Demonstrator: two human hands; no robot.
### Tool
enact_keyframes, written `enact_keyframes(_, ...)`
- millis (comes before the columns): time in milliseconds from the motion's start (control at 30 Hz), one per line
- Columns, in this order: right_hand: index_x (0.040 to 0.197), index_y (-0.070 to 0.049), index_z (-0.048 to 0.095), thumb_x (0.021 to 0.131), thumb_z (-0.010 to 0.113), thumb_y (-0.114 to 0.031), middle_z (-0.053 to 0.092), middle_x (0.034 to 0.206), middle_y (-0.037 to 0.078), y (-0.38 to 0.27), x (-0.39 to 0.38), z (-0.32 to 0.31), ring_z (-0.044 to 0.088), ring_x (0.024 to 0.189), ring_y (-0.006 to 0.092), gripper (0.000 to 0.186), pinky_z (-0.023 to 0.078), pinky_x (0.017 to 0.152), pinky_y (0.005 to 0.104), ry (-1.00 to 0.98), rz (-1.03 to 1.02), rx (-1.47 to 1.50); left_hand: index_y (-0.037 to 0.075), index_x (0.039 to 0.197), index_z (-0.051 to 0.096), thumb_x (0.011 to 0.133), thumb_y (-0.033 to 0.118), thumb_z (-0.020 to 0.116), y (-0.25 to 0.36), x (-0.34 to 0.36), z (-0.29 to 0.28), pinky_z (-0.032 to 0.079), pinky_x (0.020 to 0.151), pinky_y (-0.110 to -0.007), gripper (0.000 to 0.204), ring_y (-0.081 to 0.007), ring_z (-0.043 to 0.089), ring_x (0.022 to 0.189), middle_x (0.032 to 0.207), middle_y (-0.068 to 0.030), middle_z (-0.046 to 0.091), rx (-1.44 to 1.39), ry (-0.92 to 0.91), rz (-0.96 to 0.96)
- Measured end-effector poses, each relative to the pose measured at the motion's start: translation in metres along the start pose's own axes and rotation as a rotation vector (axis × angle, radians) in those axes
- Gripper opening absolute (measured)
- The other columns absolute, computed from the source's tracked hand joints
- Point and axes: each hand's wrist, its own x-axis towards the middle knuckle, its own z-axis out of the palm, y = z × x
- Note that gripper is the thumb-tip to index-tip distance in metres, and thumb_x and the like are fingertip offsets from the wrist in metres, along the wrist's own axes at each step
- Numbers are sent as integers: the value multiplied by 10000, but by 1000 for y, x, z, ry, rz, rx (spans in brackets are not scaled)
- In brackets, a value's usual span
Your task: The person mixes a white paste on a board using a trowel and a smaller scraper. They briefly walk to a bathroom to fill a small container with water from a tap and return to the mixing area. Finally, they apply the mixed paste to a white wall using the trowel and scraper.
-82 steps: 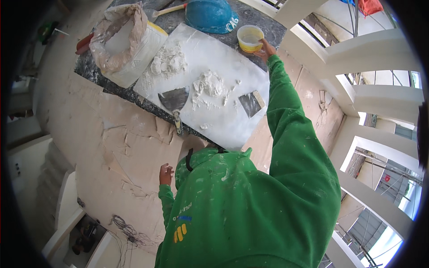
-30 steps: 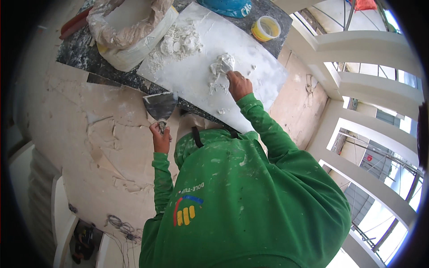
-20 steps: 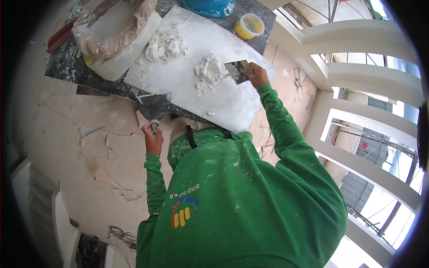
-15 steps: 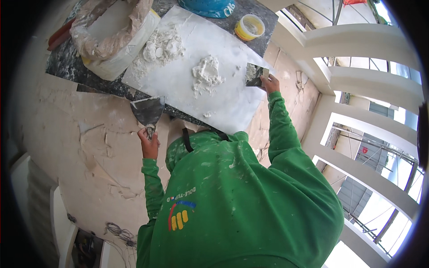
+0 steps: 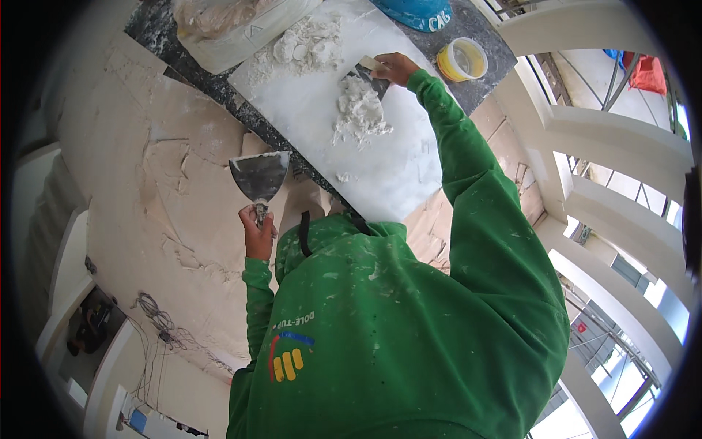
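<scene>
1. Two hands work apart: the left hand [image 5: 257, 233] has its fingers closed around the handle of a broad putty knife [image 5: 259, 175], off the dark table's [image 5: 238, 102] near edge, above the floor [image 5: 121, 161]; the right hand [image 5: 396, 68] grips a flat scraper [image 5: 381, 83] over the white board [image 5: 406, 172], at the putty mound's [image 5: 360, 113] far side.
2. White-dusted board stretches from mound to right edge; a yellow tub [image 5: 462, 58] stands near the right wrist.
3. The putty knife's long axis runs away from the body, wide blade edge foremost; the scraper's pale strip slants down rightward.
4. Putty and fingers hide part of the scraper; the top rim cuts off the bag [image 5: 248, 40] and blue helmet [image 5: 415, 10].
</scene>
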Motion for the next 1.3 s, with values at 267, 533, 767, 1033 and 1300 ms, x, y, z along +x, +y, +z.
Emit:
enact_keyframes(267,1115,-166,616,830,528,-80,662,911,67,-62,-160,75,669,773,247,311,566,649,359,74,-620,-582,18,1188,306,932,129,567,-26,-35,8,423,497,-249,382,-100,491,564,1043,-136,531,-59,110,-69)
enact_keyframes(533,1080,-40,658,809,679,-164,684,875,205,-74,-56,-23,662,807,361,298,515,761,399,-208,-237,-208,20,1189,307,929,125,569,-23,-35,-3,423,501,-252,384,-98,482,562,1054,-132,530,-91,129,-14)
enact_keyframes(767,1186,-12,619,797,722,-293,691,1006,185,-11,44,-17,670,873,235,491,521,757,349,-245,-77,-66,30,1198,308,926,141,581,-40,-54,-24,405,481,-248,400,-95,464,540,1054,-125,529,-148,235,-105)
enact_keyframes(1033,1210,-60,611,812,691,-226,674,1043,174,-129,56,67,641,949,338,439,494,838,401,-744,-560,-404,38,1190,309,923,140,586,-49,-63,-11,400,476,-250,398,-98,479,545,1053,-126,535,-153,255,-142)
enact_keyframes(1300,1130,-86,638,817,645,-150,680,989,121,-149,5,30,639,937,317,320,519,763,437,-706,-679,-676,26,1183,306,920,130,588,-26,-61,5,427,509,-257,399,-106,497,576,1039,-132,539,-133,222,-40)
